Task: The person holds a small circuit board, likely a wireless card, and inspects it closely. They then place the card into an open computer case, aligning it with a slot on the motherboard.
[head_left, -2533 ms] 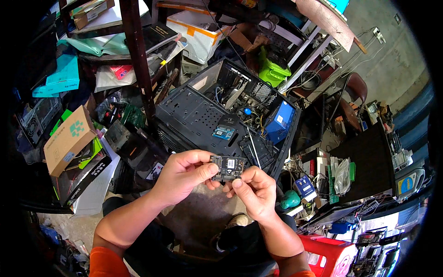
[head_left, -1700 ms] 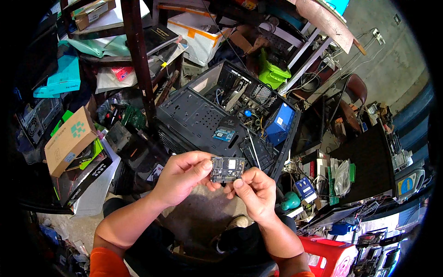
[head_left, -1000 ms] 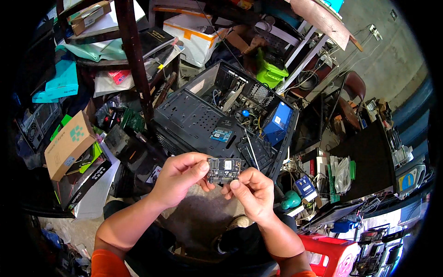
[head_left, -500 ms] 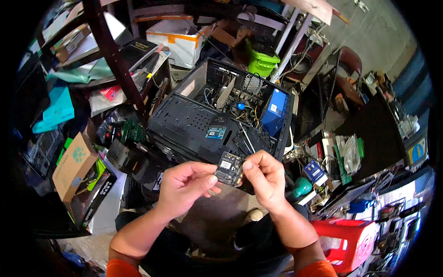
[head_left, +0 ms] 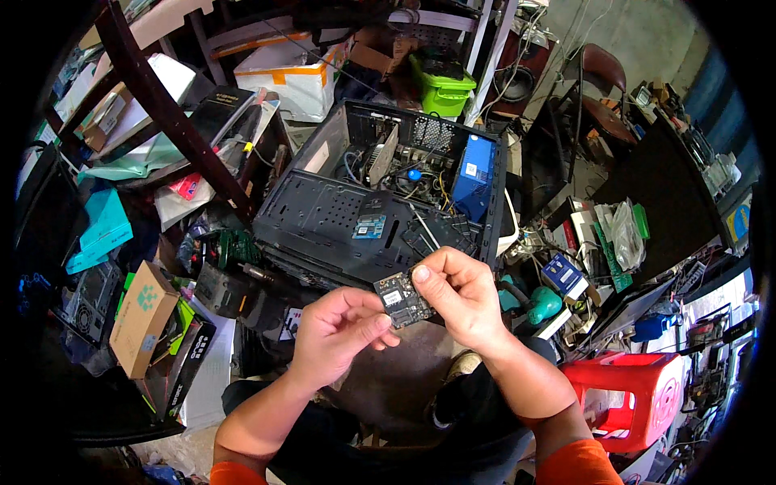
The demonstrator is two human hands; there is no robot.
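A small dark circuit board (head_left: pixel 406 301) with a white label is held up between my hands, in front of an open black computer case (head_left: pixel 323 222). My right hand (head_left: pixel 462 301) pinches its upper right corner between thumb and fingers. At the lower left edge my left hand (head_left: pixel 333 330) grips it with the thumb, the other fingers curled and partly hidden. On the case's black panel lie a small blue circuit board (head_left: pixel 369 227) and a thin metal rod like a screwdriver shaft (head_left: pixel 425 228). Inside the case are wires and a blue box-shaped power supply (head_left: pixel 473 178).
A cardboard box (head_left: pixel 144 319) and other boxes are piled at the left. A white foam box (head_left: pixel 287 81) and a green bin (head_left: pixel 446 87) stand behind the case. At the right are a teal tool (head_left: pixel 543 305), a blue-and-white box (head_left: pixel 563 275) and a red plastic stool (head_left: pixel 626 400).
The board has turned and tilted in my fingers, its label now slanting. My view has shifted slightly, and the case and clutter keep their places.
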